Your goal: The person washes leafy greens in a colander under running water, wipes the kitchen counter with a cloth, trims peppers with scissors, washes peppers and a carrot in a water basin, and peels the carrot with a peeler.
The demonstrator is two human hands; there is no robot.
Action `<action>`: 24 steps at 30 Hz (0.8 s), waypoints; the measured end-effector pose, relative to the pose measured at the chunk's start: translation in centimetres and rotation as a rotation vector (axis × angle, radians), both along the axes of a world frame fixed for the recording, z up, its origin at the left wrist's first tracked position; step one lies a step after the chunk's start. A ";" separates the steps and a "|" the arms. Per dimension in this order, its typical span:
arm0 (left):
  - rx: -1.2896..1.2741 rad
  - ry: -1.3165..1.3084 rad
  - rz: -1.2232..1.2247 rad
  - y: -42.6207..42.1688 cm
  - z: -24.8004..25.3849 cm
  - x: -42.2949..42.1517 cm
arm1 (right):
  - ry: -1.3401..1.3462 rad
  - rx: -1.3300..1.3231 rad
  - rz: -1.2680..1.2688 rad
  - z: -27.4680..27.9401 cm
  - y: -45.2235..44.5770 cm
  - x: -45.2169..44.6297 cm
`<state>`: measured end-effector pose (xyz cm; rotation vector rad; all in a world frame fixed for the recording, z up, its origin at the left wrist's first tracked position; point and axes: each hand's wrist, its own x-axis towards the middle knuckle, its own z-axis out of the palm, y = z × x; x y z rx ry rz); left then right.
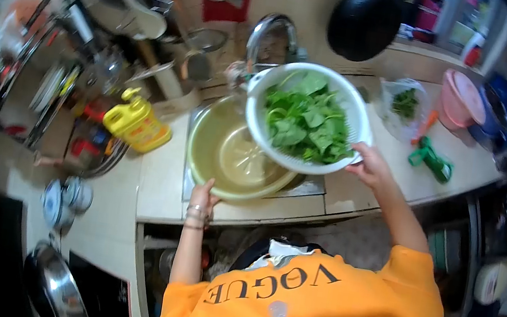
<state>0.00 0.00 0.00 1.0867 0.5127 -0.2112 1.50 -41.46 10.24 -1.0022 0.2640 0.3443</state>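
Observation:
A white colander (254, 112) full of green leafy vegetables (309, 117) is tilted over the right part of a yellow-green basin (200, 164). My right hand (367, 166) grips the colander by its lower right rim. At the basin's near rim, my left hand (201, 200) has its fingers curled over the edge. The basin sits in the sink and its visible bottom looks wet or holds a little clear water. Behind the colander rises a chrome faucet (273, 27); the colander hides part of the basin's right side.
A yellow detergent jug (140, 125) stands left of the sink. On the right counter are a clear bag with greens (402, 105), a green bottle (433, 162) and a pink container (459, 101). A black pan (366, 21) hangs on the wall; a steel pan (60, 290) sits lower left.

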 end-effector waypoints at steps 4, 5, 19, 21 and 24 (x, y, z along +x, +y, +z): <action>0.036 -0.135 -0.089 -2.1 -0.5 0.5 | 0.036 -0.285 -0.171 1.1 2.7 -1.9; 0.041 -0.127 -0.112 -2.1 -0.6 0.0 | 0.047 -0.310 -0.170 1.1 3.7 -2.4; 0.052 -0.174 0.004 0.1 -0.2 0.4 | 0.192 -0.188 0.025 -4.1 11.5 0.1; 0.057 -0.131 0.029 -0.2 0.0 0.1 | 0.090 -0.608 0.355 -5.0 12.0 2.2; 0.140 -0.178 0.068 -1.3 1.6 -0.3 | -0.128 -1.070 0.283 -4.4 9.6 4.2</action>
